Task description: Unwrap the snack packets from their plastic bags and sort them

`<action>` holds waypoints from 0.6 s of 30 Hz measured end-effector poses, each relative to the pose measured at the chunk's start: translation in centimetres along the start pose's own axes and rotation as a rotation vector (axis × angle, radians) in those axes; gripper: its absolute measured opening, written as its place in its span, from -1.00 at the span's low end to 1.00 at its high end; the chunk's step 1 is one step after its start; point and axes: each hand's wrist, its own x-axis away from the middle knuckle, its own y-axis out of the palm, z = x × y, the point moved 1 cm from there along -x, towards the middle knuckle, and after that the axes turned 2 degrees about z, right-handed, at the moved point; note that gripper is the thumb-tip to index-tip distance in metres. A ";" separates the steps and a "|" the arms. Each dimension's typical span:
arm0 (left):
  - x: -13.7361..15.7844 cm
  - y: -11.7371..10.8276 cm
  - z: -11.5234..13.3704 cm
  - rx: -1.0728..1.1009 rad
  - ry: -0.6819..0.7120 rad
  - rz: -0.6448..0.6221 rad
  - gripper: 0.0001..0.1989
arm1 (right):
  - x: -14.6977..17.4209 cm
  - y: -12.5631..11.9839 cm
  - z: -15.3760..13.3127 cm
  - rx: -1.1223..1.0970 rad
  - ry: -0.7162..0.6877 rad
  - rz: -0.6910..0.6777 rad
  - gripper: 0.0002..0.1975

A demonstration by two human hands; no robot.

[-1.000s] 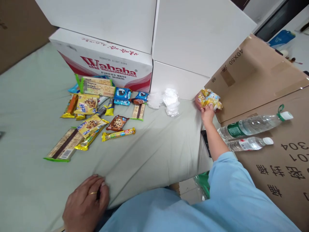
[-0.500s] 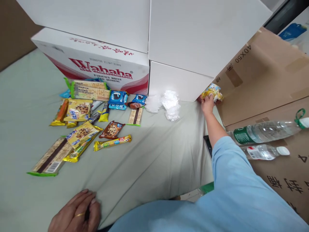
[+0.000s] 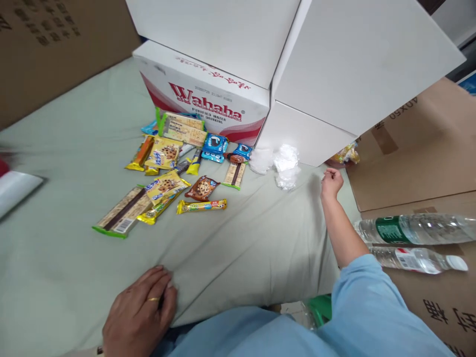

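Note:
My left hand (image 3: 139, 310), a ring on one finger, rests palm down on the pale green sheet (image 3: 238, 258), holding nothing visible; its fingers lie loosely bent. My right hand (image 3: 331, 183) is closed, just short of some yellow wrapped snacks (image 3: 349, 154) beside the white box; anything inside its fingers is hidden. Left of it lie clear crumpled plastic wrappers (image 3: 286, 161). Farther left is a loose heap of packaged snacks: yellow cookie packs (image 3: 163, 152), blue packs (image 3: 215, 144), a brown cookie pack (image 3: 203, 188), a long wafer pack (image 3: 121, 212) and a yellow stick pack (image 3: 201, 206).
A Wahaha water carton (image 3: 208, 99) and white boxes (image 3: 327, 64) stand behind the snacks. On the right, a large water bottle (image 3: 420, 229) and a smaller one (image 3: 416, 260) lie by brown cardboard (image 3: 409, 163). A blurred white-and-red object (image 3: 17, 191) shows at the left edge.
My right hand has drawn back from the yellow snacks beside the white box and closed. The view has swung left, bringing the blurred object into sight. My left hand still rests on the sheet.

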 end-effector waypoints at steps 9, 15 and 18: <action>0.7 0.1 0.1 0.044 -0.026 -0.001 -0.87 | 9.2 4.3 -13.8 0.145 -0.417 -0.394 -0.70; 0.7 -0.1 0.6 0.043 -0.050 0.015 -0.88 | 6.5 10.9 -18.3 0.446 -0.346 -0.442 -0.69; 0.8 -0.1 0.7 0.070 -0.075 0.018 -0.87 | 5.6 10.9 -19.4 0.490 -0.296 -0.458 -0.81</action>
